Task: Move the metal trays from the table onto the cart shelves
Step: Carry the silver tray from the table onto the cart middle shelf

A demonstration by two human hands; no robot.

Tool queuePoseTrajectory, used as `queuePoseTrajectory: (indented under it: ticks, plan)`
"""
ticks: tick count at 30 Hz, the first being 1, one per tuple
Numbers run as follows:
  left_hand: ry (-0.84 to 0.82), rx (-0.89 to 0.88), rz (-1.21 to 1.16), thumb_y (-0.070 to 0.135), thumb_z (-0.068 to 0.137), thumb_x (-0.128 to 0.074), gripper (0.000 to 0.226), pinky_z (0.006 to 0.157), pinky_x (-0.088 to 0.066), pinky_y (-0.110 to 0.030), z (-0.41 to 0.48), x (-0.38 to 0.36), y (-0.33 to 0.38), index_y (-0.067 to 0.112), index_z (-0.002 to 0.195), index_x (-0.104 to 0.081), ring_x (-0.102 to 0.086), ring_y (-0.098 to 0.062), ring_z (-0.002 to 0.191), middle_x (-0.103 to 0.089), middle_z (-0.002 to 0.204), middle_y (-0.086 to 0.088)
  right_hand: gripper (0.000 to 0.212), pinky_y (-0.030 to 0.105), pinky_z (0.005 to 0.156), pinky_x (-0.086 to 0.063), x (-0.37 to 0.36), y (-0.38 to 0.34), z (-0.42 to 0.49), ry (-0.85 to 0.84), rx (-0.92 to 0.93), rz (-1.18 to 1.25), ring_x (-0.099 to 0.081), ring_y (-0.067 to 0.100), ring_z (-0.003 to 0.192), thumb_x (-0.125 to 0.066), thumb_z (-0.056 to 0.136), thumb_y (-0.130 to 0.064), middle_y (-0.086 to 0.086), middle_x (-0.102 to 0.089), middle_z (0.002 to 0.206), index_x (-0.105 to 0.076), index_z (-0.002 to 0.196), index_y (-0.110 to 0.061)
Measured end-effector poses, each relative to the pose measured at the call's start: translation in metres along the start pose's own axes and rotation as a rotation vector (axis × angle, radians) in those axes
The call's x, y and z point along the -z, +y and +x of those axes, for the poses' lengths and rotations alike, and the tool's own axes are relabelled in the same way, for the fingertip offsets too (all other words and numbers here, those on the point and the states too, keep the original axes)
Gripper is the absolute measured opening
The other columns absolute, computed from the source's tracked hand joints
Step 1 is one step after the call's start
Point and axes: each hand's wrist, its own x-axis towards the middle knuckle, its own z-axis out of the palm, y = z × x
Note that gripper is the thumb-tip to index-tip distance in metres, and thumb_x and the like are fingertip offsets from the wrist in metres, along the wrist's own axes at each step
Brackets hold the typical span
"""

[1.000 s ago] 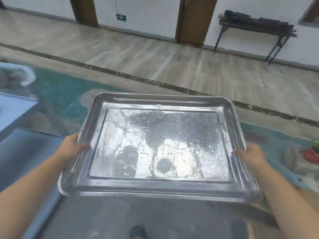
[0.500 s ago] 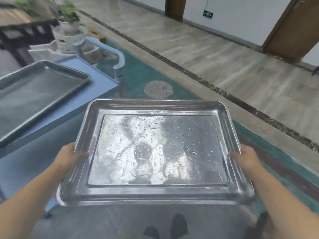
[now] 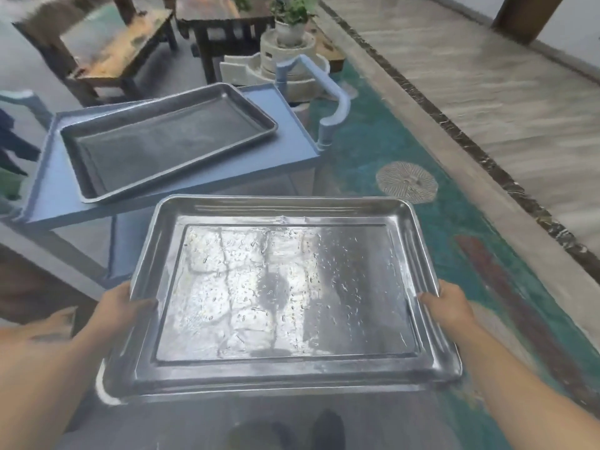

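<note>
I hold a shiny metal tray level in front of me, in the air. My left hand grips its left rim and my right hand grips its right rim. The tray is bare, with a scratched, reflective bottom. Ahead and to the left stands a blue cart with a white-blue handle at its right end. A second, darker metal tray lies flat on the cart's top shelf. The held tray's far edge is just short of the cart's near side and lower shelves are mostly hidden.
Beyond the cart stand dark wooden chairs and a table, a stone mill with a potted plant. The floor to the right is teal-painted with a round drain cover, then a dark border strip and pale planks.
My view has swung left: the cart with its tray has come fully into sight ahead, and the doors and wall have left the frame. Both hands keep the same grip on the tray.
</note>
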Motion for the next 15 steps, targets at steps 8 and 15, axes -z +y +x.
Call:
queuePoseTrajectory:
  ticks: [8,15]
  plan:
    - [0.085,0.191,-0.034,0.009,0.078,-0.078,0.019,0.050,-0.045,-0.028,-0.027,0.017,-0.043,0.009,0.091,-0.065,-0.066,-0.020,0.062,-0.069,0.073,-0.008,0.011,0.033,0.060,-0.047,-0.046,-0.040,0.054,-0.182,0.093,-0.068,-0.058,0.025,0.059,-0.070,0.084,-0.010,0.010,-0.066,0.070,-0.066,0.078,-0.017]
    - [0.083,0.284,-0.083,0.009,0.077,-0.079,0.020,0.056,-0.048,-0.033,0.011,0.024,-0.096,0.009,0.091,-0.064,-0.067,-0.029,0.069,-0.069,0.078,-0.015,0.007,0.036,0.063,-0.050,-0.106,-0.087,0.083,-0.221,0.113,-0.149,-0.061,0.029,0.061,-0.071,0.084,-0.012,0.011,-0.068,0.069,-0.067,0.080,-0.015]
